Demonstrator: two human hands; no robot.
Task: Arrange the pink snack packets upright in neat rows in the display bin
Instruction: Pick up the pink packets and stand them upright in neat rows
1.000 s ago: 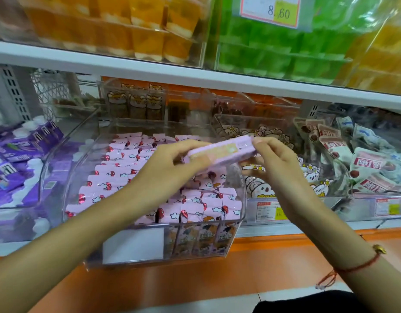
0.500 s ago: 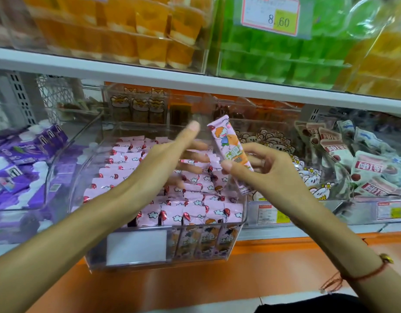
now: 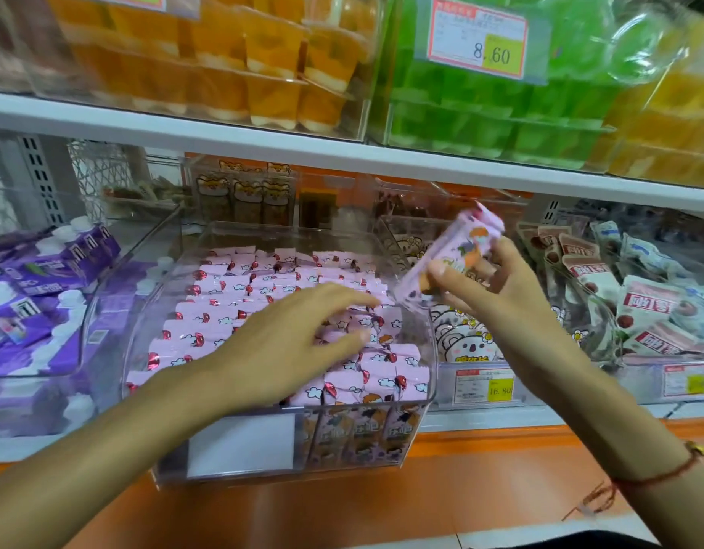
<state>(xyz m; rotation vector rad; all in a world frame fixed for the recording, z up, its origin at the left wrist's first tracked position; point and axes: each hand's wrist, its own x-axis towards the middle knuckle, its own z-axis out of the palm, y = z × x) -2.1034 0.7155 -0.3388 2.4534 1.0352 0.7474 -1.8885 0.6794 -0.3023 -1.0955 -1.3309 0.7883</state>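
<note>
A clear plastic display bin [image 3: 431, 386] stands on the shelf in front of me, filled with rows of upright pink snack packets [image 3: 239, 289]. My left hand [image 3: 291, 342] reaches into the bin with spread, straight fingers resting on the packet tops in its right half. My right hand [image 3: 489, 287] is above the bin's right rim and pinches one pink packet [image 3: 449, 259] between thumb and fingers; the packet is tilted, its top toward the upper right. The packets under my left hand are hidden.
A bin of purple pouches [image 3: 37, 287] sits to the left. Bear-print packs [image 3: 461, 342] and white-and-brown packets [image 3: 651, 307] fill bins to the right. A white shelf [image 3: 263, 136] with orange and green jelly cups overhangs. An orange ledge [image 3: 481, 461] runs below.
Both hands held the packet level a second ago. The left hand let go and dropped onto the packets in the bin. The right hand now holds the packet alone, further right and tilted.
</note>
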